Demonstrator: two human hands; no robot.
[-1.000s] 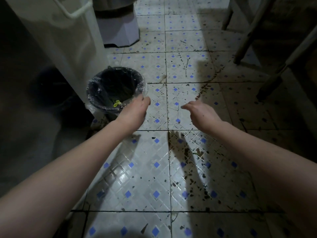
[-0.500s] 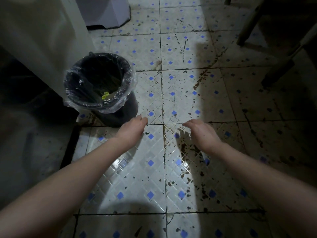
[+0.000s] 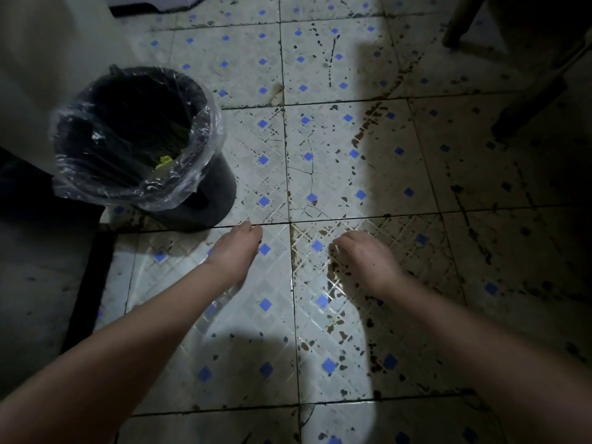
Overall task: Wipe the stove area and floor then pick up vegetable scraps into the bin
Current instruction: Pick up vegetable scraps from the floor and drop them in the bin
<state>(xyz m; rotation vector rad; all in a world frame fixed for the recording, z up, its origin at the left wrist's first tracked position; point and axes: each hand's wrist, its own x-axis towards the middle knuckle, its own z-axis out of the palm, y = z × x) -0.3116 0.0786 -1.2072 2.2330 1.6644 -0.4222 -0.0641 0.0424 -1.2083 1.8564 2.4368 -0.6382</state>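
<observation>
Black plastic bin (image 3: 208, 200), lined with a clear bag (image 3: 206, 129), is noted upright near the left edge of the lit floor (image 3: 323, 177), mouth upward, close against a pale panel (image 3: 48, 59). One yellow-green scrap (image 3: 165, 161) is seen inside it. Dark flecks are scattered over the tiles; scraps cannot be told from stains in this light.

Left hand (image 3: 235, 251) is held low just beside the bin's base, fingers loosely curled, nothing seen in it. Right hand (image 3: 365, 261) is held well right of the bin, likewise loosely curled and empty. The bin lies ahead and to the left, so the left hand is judged the nearer for any drop.

Dark furniture legs (image 3: 525, 104) are noted at the far right edge, clear of both arms. Nothing is seen between hands and bin.
</observation>
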